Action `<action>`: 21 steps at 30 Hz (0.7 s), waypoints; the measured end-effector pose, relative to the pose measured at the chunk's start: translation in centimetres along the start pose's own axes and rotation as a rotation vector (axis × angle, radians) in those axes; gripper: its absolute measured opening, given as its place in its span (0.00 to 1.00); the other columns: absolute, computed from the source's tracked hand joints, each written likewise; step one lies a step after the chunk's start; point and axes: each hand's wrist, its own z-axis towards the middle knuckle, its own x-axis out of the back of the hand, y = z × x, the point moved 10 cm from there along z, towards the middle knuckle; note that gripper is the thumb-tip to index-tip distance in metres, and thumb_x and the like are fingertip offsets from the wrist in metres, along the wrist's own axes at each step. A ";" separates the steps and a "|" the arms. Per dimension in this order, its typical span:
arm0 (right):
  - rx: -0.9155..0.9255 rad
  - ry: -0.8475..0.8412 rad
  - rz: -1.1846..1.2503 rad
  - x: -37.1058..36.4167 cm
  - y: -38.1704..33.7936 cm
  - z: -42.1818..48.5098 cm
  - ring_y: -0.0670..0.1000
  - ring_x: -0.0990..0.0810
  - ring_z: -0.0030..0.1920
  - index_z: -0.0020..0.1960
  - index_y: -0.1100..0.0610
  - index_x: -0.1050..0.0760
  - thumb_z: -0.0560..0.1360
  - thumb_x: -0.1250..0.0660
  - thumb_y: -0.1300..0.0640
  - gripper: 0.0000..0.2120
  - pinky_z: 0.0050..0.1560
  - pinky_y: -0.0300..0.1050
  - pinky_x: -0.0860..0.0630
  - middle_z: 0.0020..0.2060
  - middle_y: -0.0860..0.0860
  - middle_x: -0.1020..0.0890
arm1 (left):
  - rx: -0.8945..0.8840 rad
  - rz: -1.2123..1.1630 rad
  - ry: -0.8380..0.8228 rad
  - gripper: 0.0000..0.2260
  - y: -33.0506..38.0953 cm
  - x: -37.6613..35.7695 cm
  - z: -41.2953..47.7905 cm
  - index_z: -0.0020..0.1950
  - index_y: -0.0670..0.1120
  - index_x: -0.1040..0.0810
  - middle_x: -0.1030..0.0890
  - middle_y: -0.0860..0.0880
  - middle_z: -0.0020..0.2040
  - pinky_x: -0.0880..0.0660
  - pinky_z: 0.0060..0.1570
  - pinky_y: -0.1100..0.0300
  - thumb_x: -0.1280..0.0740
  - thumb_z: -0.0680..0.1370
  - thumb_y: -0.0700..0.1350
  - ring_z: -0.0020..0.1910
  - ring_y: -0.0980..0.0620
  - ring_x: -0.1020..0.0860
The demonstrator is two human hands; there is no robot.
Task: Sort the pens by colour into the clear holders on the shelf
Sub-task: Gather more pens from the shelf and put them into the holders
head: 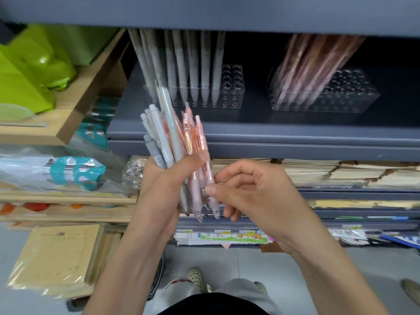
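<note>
Pens [175, 153], a mixed bunch of grey and pink ones, stand upright at the centre of the frame in the left hand [163, 185], whose fingers and thumb curl tightly round their middles. At least four are grey; the pink ones overlap too much to count. The right hand [252, 189], just right of the bunch, pinches one pink pen [214, 204] between thumb and forefinger near its lower end.

Above, on a dark grey shelf [295, 135], sit two clear holders. The left holder [229, 96] carries about eight grey pens [181, 71]; the right holder [341, 96] carries a blurred cluster of pink pens [311, 69]. Green bags [27, 71] fill the upper left. Stacked paper goods [341, 173] lie on lower shelves at the right. A pale grey floor [250, 264] shows at the bottom.
</note>
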 end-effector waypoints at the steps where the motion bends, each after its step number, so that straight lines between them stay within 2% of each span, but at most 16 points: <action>1: 0.003 -0.004 -0.006 0.4 0.0 -0.2 0.50 0.21 0.27 0.45 0.59 0.20 0.70 0.24 0.60 0.06 0.29 0.43 0.22 0.31 0.54 0.17 | 0.003 -0.005 0.006 0.06 -0.3 -0.6 -0.2 0.41 0.51 0.16 0.20 0.51 0.32 0.22 0.30 0.54 0.25 0.68 0.41 0.32 0.50 0.20; 5: 0.011 -0.002 0.014 2.6 0.2 -1.0 0.50 0.22 0.23 0.42 0.60 0.22 0.72 0.28 0.65 0.03 0.25 0.43 0.24 0.26 0.52 0.20 | 0.024 -0.051 0.101 0.09 -1.8 -2.9 -1.2 0.41 0.50 0.18 0.23 0.47 0.30 0.24 0.28 0.51 0.23 0.64 0.47 0.29 0.44 0.23; 8: 0.030 0.011 0.103 4.6 0.5 -1.6 0.51 0.22 0.24 0.41 0.65 0.24 0.72 0.31 0.69 0.02 0.26 0.44 0.23 0.28 0.59 0.19 | 0.057 -0.128 0.141 0.16 -3.0 -5.0 -2.0 0.45 0.41 0.22 0.25 0.40 0.31 0.27 0.25 0.53 0.24 0.62 0.48 0.23 0.44 0.27; 10: 0.061 0.036 0.155 6.5 0.6 -2.0 0.52 0.21 0.25 0.42 0.66 0.24 0.72 0.33 0.70 0.02 0.28 0.44 0.22 0.30 0.61 0.18 | 0.068 -0.135 0.132 0.13 -3.5 -6.5 -2.3 0.42 0.40 0.22 0.25 0.40 0.30 0.27 0.28 0.51 0.25 0.64 0.45 0.24 0.44 0.27; 12: 0.115 0.070 0.172 9.0 0.3 -2.1 0.52 0.21 0.27 0.42 0.65 0.22 0.72 0.33 0.70 0.03 0.29 0.42 0.22 0.30 0.60 0.17 | 0.073 -0.119 0.149 0.07 -3.8 -7.5 -2.4 0.39 0.43 0.21 0.24 0.43 0.28 0.26 0.26 0.54 0.26 0.66 0.42 0.24 0.46 0.26; 15: 0.231 0.200 0.154 14.2 -0.7 -2.1 0.52 0.18 0.31 0.42 0.61 0.20 0.72 0.32 0.68 0.05 0.34 0.41 0.21 0.32 0.57 0.16 | 0.097 -0.113 0.139 0.10 -4.2 -9.0 -2.7 0.46 0.42 0.21 0.22 0.45 0.30 0.26 0.23 0.57 0.27 0.66 0.43 0.24 0.49 0.25; 17: 0.306 0.299 0.100 17.7 -1.7 -1.9 0.51 0.16 0.35 0.44 0.59 0.19 0.74 0.31 0.65 0.04 0.38 0.40 0.21 0.34 0.54 0.15 | 0.098 -0.105 0.119 0.10 -4.4 -10.0 -3.0 0.46 0.42 0.21 0.22 0.45 0.31 0.26 0.23 0.57 0.27 0.67 0.43 0.25 0.48 0.25; 21: 0.405 0.528 0.034 24.1 -3.3 -0.8 0.51 0.15 0.36 0.48 0.57 0.22 0.74 0.31 0.63 0.04 0.35 0.40 0.20 0.36 0.50 0.14 | 0.076 -0.088 0.098 0.05 -4.7 -11.2 -3.6 0.42 0.44 0.20 0.23 0.44 0.31 0.27 0.22 0.57 0.28 0.68 0.41 0.25 0.48 0.26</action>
